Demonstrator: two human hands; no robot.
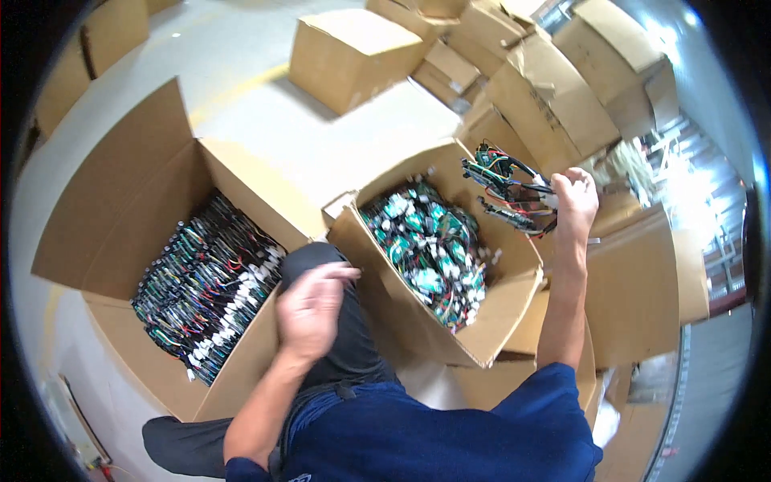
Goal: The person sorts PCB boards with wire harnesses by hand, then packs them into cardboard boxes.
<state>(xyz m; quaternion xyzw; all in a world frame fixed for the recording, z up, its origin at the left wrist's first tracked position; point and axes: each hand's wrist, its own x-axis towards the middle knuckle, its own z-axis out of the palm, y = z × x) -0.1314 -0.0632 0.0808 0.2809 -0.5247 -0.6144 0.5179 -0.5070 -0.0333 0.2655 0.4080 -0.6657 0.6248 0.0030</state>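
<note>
Head view, left to right: large open cardboard box (120, 217) on the floor at the left, packed with dark wired circuit boards (205, 289) laid in tidy rows, red leads and white connectors showing; left hand (309, 309) hovering empty above a dark-trousered knee (321, 265), beside that box's near wall, fingers loosely curled and blurred, grasping nothing; smaller open carton (482, 329) tilted in the middle, holding a loose heap of green circuit boards (426, 249) with white plugs, roughly half full; right hand (574, 197) raised past the carton's far corner, clenched on a bundle of boards and black cables (506, 189) held in the air above the carton's rim, clear of the heap; more cardboard boxes (554, 88), closed or flattened, stacked behind and to the right; judging by the contents, sorting well advanced, with the left box nearly filled in order, one handful lifted out, and a good share of the jumbled green boards left in the middle carton
</note>
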